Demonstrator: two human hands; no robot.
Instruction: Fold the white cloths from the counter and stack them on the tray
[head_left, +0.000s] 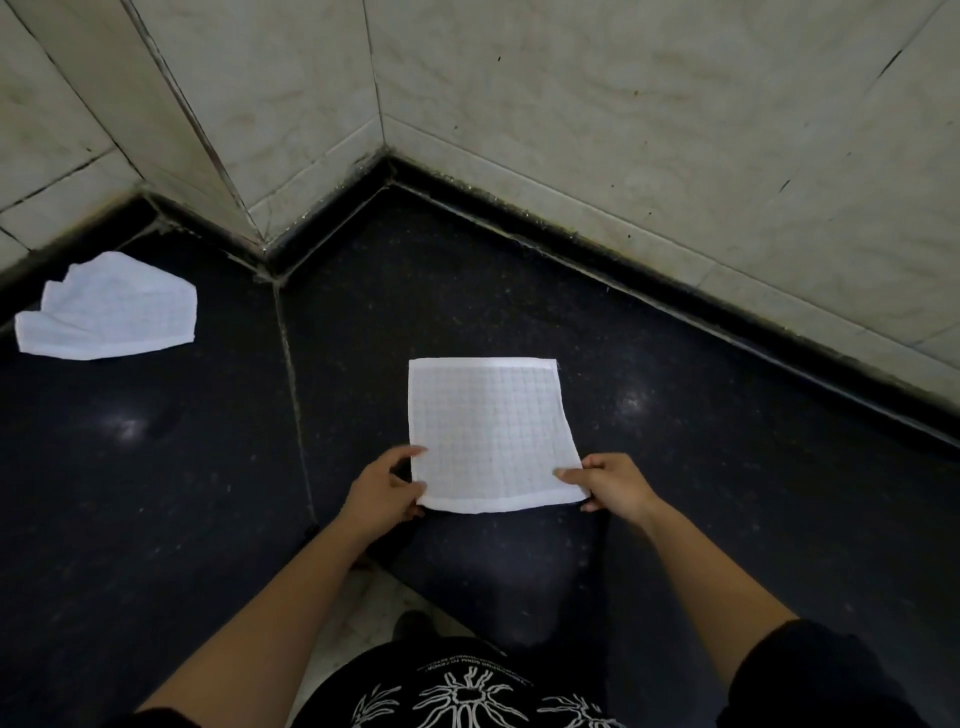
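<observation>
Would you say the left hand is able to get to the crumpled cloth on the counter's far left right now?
Probably yes: the counter between the left hand and the crumpled cloth is bare, but that hand pinches the flat cloth and must release it first.

near cloth (488, 436): white, faint grey grid | far-left cloth (109, 312): white, pale blue-tinted grid | counter (675, 467): black, fine pale speckle | wall tiles (623, 130): off-white, marbled | shirt (467, 691): black, white line print
</observation>
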